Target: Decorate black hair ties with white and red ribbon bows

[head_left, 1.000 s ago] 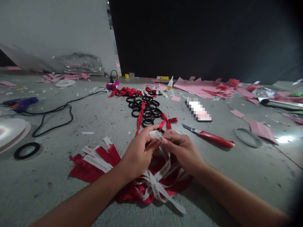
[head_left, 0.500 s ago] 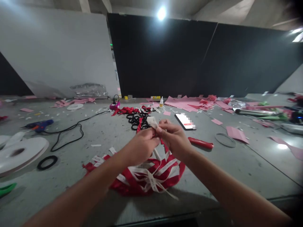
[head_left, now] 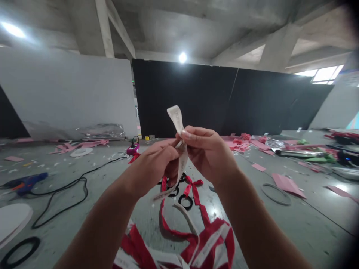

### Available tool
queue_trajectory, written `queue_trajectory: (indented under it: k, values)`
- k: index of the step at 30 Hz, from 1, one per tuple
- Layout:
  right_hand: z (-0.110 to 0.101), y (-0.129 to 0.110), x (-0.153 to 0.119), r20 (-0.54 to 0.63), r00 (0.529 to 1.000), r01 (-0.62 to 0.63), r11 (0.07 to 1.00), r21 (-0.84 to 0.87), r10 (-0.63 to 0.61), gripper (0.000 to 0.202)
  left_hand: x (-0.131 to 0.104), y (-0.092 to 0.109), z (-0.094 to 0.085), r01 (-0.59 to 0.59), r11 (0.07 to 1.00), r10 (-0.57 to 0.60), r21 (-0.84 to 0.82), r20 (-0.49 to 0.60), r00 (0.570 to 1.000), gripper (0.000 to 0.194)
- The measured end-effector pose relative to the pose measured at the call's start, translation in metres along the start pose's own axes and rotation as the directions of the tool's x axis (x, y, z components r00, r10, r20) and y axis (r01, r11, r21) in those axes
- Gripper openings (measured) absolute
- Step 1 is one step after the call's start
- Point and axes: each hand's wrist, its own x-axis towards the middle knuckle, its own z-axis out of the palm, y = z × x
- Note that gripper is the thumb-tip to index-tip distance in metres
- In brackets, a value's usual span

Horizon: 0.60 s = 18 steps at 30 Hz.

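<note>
Pinched between both hands is a white printed ribbon [head_left: 176, 118]. A loop of it stands up above the fingers, and a tail hangs down below them. My left hand [head_left: 158, 160] is closed on the ribbon from the left. My right hand [head_left: 206, 149] grips it with thumb and fingers from the right, the two hands touching or nearly so. Below them on the table lie black rings [head_left: 185, 202], a small red bow [head_left: 193, 183] and a red ribbon strip [head_left: 176, 232]. A heap of red and white ribbons [head_left: 207, 246] sits closest to me, partly cut off.
On the left are a blue glue gun [head_left: 29, 184] with a black cord [head_left: 85, 186], a white disc-shaped roll [head_left: 14, 220] and a black ring [head_left: 21, 252]. To the right lie a grey hoop [head_left: 276, 195] and pink paper [head_left: 287, 184]. A dark panel [head_left: 196, 97] stands behind the table.
The view has tilted up, and both hands sit higher against the dark panel. The white ribbon now shows a taller upright loop and a hanging tail. Both hands still hold it.
</note>
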Motion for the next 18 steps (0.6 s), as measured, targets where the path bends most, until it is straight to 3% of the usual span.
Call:
queue_trajectory:
  k: [5, 11, 14, 18]
  values:
    - [-0.019, 0.022, 0.013, 0.02, 0.998, -0.057, 0.987, -0.15, 0.061, 0.012, 0.005, -0.019, -0.027, 0.1, 0.965, -0.092, 0.244, -0.043, 0.995, 0.018]
    - [-0.024, 0.027, 0.018, 0.031, 0.998, -0.039, 0.965, -0.261, 0.048, 0.012, 0.006, -0.021, -0.023, 0.067, 0.784, 0.005, 0.617, -0.114, 0.993, 0.021]
    - [-0.021, 0.024, 0.018, 0.048, 0.998, -0.012, 0.951, -0.309, 0.028, 0.012, 0.008, -0.022, -0.019, 0.057, 0.76, 0.037, 0.647, -0.131, 0.991, 0.034]
    - [-0.019, 0.024, 0.018, 0.131, 0.99, 0.011, 0.903, -0.429, 0.05, 0.016, 0.011, -0.023, -0.018, 0.069, 0.807, -0.005, 0.587, -0.111, 0.994, 0.019]
